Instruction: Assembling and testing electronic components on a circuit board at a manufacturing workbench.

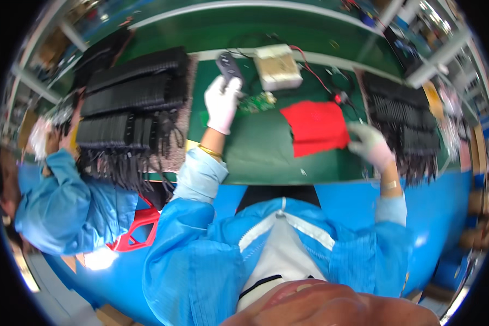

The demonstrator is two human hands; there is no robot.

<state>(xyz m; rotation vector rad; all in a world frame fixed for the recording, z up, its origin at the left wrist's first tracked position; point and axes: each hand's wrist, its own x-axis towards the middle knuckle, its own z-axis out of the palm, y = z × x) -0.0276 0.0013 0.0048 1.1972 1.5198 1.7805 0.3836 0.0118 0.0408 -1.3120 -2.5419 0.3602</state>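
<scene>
Green matting (261,155) bears red cloth (316,129) beside the spread right hand (372,145); the left hand (221,106) grips a black device (229,66).

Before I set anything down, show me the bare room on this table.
Widest free patch: the green mat between your left hand and the red cloth, nearer you than the circuit board. Crowded: the back around the pale box, and both sides, under black stacks.

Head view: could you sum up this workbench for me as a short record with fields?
Left hand: white-gloved, holding a dark handheld device
Right hand: white-gloved, at the right edge of a red cloth; contact unclear
Green work surface: also bears a circuit board and a pale box
Far left: co-worker in blue
</scene>
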